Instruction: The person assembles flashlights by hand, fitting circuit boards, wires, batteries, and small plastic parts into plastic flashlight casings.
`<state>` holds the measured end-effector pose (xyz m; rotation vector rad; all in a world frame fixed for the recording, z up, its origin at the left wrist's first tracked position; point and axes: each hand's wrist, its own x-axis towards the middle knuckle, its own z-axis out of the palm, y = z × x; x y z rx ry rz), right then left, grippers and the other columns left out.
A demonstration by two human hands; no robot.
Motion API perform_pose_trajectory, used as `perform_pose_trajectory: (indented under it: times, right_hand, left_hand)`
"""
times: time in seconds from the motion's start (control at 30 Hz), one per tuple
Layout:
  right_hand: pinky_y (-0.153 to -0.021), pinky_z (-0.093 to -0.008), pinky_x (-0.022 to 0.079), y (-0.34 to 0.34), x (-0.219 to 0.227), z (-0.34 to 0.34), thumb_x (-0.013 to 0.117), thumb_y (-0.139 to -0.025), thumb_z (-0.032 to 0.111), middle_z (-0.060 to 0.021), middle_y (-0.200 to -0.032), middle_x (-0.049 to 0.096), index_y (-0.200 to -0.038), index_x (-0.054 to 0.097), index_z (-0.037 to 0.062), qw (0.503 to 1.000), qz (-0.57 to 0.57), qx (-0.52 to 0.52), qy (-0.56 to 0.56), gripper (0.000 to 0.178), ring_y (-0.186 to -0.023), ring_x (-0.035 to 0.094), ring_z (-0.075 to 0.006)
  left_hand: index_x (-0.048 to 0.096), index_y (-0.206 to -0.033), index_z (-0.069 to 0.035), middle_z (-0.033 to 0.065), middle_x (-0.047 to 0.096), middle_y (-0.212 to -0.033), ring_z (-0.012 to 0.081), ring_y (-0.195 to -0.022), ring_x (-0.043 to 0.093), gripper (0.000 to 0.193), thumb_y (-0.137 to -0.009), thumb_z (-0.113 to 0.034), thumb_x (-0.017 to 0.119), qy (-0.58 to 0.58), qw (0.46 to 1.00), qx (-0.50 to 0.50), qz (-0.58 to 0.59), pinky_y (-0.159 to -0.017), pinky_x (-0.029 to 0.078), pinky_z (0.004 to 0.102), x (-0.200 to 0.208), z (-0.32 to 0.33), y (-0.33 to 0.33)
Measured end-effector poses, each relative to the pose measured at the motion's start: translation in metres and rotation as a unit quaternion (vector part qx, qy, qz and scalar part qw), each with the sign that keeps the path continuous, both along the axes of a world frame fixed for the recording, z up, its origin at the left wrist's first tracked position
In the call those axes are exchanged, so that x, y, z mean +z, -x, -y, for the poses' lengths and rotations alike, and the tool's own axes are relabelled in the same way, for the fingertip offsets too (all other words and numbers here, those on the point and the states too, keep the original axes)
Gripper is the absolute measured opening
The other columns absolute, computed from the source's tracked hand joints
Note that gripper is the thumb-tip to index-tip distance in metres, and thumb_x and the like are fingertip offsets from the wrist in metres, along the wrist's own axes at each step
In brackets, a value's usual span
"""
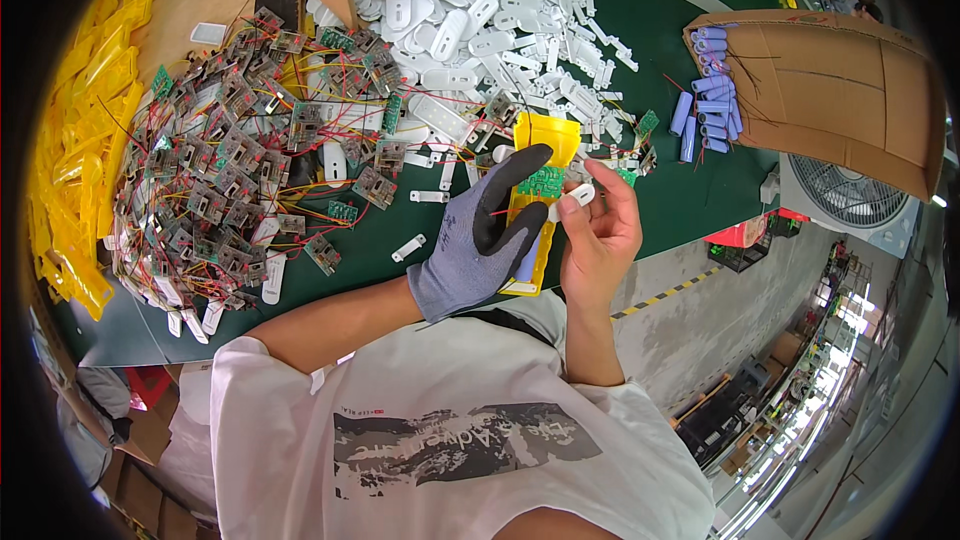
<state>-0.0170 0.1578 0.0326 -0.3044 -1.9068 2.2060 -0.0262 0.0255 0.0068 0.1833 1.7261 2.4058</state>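
Note:
My left hand (468,245), in a grey-blue glove with black fingers, is closed around a yellow plastic housing (550,132) at the table's front edge. Inside the housing sits a green circuit board (543,181), and part of a purple cylinder (527,265) shows lower down, partly covered by the glove. My bare right hand (603,245) pinches a small white oblong plastic piece (577,199) between thumb and fingers, just right of the board. Whether that piece touches the housing I cannot tell.
Circuit boards wired to grey modules (240,155) form a tangled heap on the left. Yellow housings (85,160) lie beyond it. White plastic parts (450,10) are piled at the back. Purple cylindrical cells (713,105) lie by a cardboard box (820,90) and a fan (843,190) at right.

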Motion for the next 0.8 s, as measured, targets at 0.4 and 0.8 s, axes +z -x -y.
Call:
perform_pose_trajectory:
  times: [0.4,0.8]
  right_hand:
    - [-0.041,-0.0182,0.035,-0.001,0.004,-0.023,0.064,-0.090,0.008,-0.0002,-0.064,0.057,-0.096,0.058,-0.0013,0.970,0.170,0.156,-0.070,0.013,-0.048,0.047,-0.0026]
    - [-0.045,-0.0179,0.034,-0.001,0.000,-0.028,0.064,-0.088,0.005,-0.0002,-0.070,0.058,-0.087,0.058,0.0001,0.982,0.085,0.159,-0.050,0.007,-0.050,0.045,-0.0023]
  left_hand:
    - [0.044,-0.136,-0.002,0.0094,0.056,-0.116,0.0097,-0.097,0.053,0.044,-0.093,0.000,0.051,-0.057,0.996,-0.021,0.062,-0.085,0.046,0.0255,0.006,0.006,-0.002]
    - [0.047,-0.133,-0.002,0.0094,0.057,-0.121,0.0109,-0.103,0.055,0.041,-0.094,-0.003,0.054,-0.054,0.997,-0.020,0.058,-0.088,0.046,0.0263,-0.004,0.001,-0.003]
